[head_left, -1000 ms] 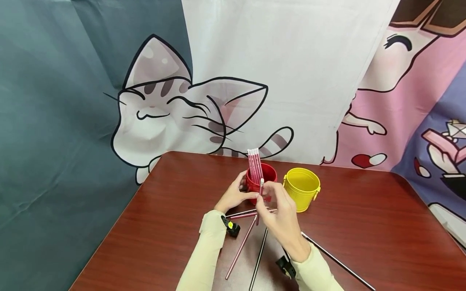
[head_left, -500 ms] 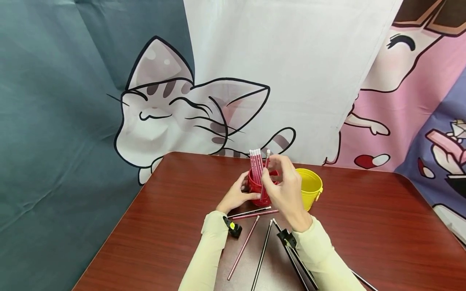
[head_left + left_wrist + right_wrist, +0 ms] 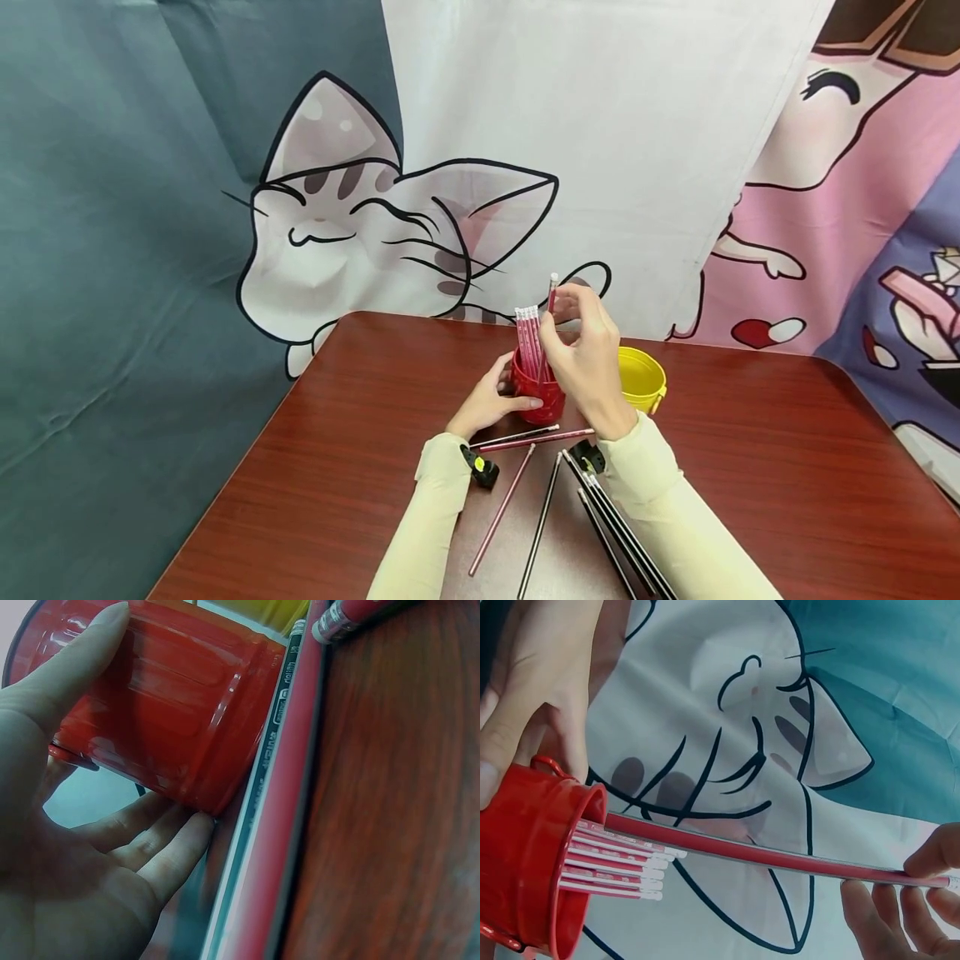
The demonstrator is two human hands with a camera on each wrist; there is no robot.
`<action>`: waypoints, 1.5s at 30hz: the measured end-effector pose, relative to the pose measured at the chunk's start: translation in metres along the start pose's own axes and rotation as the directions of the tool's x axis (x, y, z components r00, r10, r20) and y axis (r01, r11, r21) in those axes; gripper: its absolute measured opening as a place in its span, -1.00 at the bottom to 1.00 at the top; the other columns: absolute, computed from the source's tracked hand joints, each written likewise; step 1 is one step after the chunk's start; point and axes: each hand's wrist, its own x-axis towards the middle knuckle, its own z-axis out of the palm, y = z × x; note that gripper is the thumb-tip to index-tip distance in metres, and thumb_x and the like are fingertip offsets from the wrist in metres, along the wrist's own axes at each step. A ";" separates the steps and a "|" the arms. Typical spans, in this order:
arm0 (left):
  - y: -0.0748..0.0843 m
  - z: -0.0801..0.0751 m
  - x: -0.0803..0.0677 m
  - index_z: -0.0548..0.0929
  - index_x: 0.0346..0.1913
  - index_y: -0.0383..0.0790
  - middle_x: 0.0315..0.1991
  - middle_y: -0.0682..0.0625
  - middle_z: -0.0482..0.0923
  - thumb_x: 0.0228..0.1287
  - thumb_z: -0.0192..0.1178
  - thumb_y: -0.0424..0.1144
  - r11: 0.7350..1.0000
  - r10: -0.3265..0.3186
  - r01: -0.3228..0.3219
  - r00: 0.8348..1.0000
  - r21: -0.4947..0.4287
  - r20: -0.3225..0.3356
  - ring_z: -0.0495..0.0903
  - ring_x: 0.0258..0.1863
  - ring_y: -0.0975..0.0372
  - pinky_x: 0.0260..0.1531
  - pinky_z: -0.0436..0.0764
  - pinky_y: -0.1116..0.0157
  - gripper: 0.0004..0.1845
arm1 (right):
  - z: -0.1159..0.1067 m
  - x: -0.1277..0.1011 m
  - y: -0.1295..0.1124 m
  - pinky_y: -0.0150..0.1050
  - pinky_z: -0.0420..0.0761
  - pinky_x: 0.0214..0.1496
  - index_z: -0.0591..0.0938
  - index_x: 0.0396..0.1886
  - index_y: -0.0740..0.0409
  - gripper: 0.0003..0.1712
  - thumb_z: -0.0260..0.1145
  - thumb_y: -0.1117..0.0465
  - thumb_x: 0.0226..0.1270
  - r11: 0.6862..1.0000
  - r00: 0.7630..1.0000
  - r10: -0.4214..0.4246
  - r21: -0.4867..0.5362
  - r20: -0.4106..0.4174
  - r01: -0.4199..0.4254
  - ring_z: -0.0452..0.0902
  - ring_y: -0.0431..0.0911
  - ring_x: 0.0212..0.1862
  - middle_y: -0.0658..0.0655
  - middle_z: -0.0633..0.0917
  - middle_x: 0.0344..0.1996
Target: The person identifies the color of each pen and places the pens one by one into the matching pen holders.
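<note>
Tabletop (image 3: pixel 300 500), loose pencils (image 3: pixel 502 510) before red bucket (image 3: pixel 552 403)

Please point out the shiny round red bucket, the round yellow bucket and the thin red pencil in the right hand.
Shiny round red bucket (image 3: pixel 169 705): left wrist view, side wall.
Round yellow bucket (image 3: pixel 639 372): head view, inner wall.
Thin red held pencil (image 3: pixel 780 859): right wrist view, middle of shaft.

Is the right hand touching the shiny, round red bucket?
Apart. The right wrist view shows a wide gap between the right hand and the red bucket; the hand pinches a slim red pencil.
</note>
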 end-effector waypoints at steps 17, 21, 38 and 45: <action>-0.025 0.003 0.012 0.21 0.24 0.38 0.14 0.21 0.38 -0.17 0.43 0.09 1.000 0.016 -0.015 0.999 0.020 -0.032 0.41 0.11 0.23 0.14 0.39 0.11 -0.15 | 0.020 -0.002 0.017 -0.25 0.64 -0.42 0.46 -0.08 0.24 -0.70 0.23 0.36 0.16 0.998 0.998 0.024 -0.064 0.056 -0.020 0.54 -0.08 -0.32 0.16 0.53 -0.33; -0.025 0.004 0.012 0.21 0.25 0.35 0.16 0.18 0.38 -0.15 0.43 0.06 1.000 0.022 -0.021 0.999 0.023 -0.035 0.41 0.12 0.21 0.13 0.40 0.10 -0.15 | 0.023 -0.008 0.023 -0.22 0.64 -0.40 0.47 -0.11 0.24 -0.72 0.23 0.36 0.16 0.997 0.997 0.046 -0.062 0.062 -0.042 0.54 -0.08 -0.32 0.15 0.53 -0.33; -0.027 0.004 0.011 0.21 0.29 0.23 0.13 0.02 0.42 -0.13 0.46 -0.08 0.998 0.046 -0.044 0.998 0.039 -0.044 0.48 0.04 0.15 0.09 0.45 0.16 -0.12 | 0.037 -0.041 0.049 -0.31 0.52 -0.40 0.47 -0.16 0.24 -0.77 0.21 0.37 0.15 0.993 0.977 0.088 -0.098 0.194 -0.069 0.44 -0.13 -0.38 0.09 0.51 -0.39; -0.015 0.002 0.007 0.19 0.33 0.00 0.12 -0.16 0.40 -0.06 0.42 -0.24 0.998 0.067 -0.067 0.998 -0.001 -0.008 0.49 0.03 -0.01 0.08 0.44 0.05 -0.13 | 0.039 -0.050 0.058 -0.33 0.51 -0.38 0.45 -0.21 0.20 -0.79 0.23 0.35 0.14 0.985 0.953 0.135 -0.143 0.272 -0.099 0.38 -0.16 -0.41 0.06 0.48 -0.40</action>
